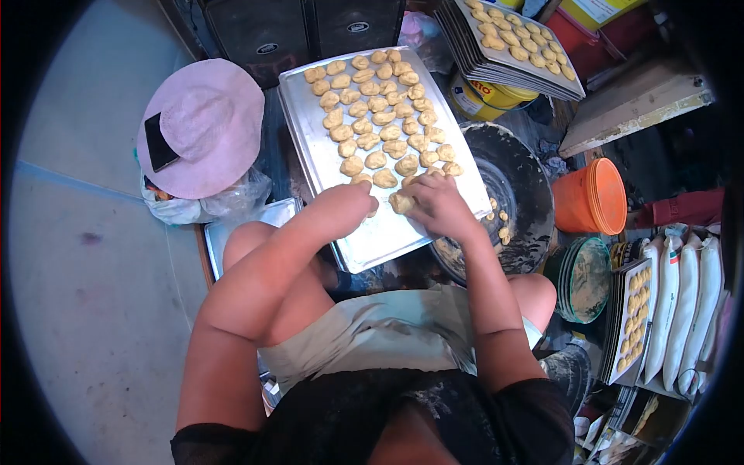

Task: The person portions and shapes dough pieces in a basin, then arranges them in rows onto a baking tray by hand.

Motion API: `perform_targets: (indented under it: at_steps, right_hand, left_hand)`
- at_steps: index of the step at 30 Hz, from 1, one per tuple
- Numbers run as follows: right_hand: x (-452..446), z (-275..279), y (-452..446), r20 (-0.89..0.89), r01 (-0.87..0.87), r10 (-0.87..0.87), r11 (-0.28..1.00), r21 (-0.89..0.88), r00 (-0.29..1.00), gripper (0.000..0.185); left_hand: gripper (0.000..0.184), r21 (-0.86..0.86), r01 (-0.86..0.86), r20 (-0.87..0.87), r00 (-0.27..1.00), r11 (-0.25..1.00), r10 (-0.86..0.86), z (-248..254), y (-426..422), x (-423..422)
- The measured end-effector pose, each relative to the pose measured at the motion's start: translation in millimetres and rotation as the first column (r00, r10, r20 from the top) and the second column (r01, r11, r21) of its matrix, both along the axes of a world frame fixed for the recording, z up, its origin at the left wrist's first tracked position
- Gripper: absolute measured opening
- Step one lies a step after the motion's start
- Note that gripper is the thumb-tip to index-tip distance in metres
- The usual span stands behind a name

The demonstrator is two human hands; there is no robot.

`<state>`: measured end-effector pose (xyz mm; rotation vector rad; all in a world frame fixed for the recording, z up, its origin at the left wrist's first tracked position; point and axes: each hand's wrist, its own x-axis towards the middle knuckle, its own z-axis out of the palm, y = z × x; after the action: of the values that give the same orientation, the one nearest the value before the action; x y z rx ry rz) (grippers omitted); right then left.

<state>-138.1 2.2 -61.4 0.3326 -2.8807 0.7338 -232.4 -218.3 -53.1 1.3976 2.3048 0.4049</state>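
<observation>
Dough lump (401, 203) lies just left of the right hand (443, 203), pinched in its fingers over the tray (380, 246); the left hand (346, 209), farther off, meets another piece (373, 207), its fingers too hidden to tell.

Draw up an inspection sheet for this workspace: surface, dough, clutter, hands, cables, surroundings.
Surface: metal tray, bare at its near end.
Dough: many yellowish lumps in uneven rows; small scraps in the black basin beside the tray.
Clutter: pink hat with a dark phone on its brim, left of the tray; plastic bag under the hat's edge.
Left hand: fingers at a lump, grip partly hidden.
Right hand: fingers on a lump near the bare end.
Cables: nothing seen.
Surroundings: black speakers ahead; orange bucket and white sacks to the right.
</observation>
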Motion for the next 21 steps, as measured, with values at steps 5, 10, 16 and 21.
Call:
perform_targets:
  at_steps: [5, 10, 16, 21]
  right_hand:
    - [-2.9, -21.2, -21.8, -0.070, 0.029, -0.023, 0.996, 0.085, 0.997, 0.023]
    - [-3.5, -1.6, -42.6, -0.062, -0.071, 0.074, 0.996, 0.054, 0.995, 0.023]
    - [1.7, 7.9, -47.1, 0.135, 0.015, 0.041, 0.919, -0.395, 0.990, 0.034]
    - [23.3, 3.0, -33.9, 0.279, 0.226, 0.097, 0.371, -0.901, 0.955, 0.038]
  left_hand:
    - [0.030, 0.108, -0.090, 0.034, 0.996, 0.990, 0.086, 8.8, -10.0, -17.1]
    - [0.025, 0.322, -0.160, 0.138, 0.983, 0.933, 0.121, 14.5, -8.0, -22.1]
    - [0.017, 0.435, -0.454, 0.465, 0.853, 0.778, 0.237, 23.9, -3.4, -9.5]
    - [0.026, 0.291, -0.790, 0.925, 0.377, 0.540, 0.054, 13.6, 9.3, 33.6]
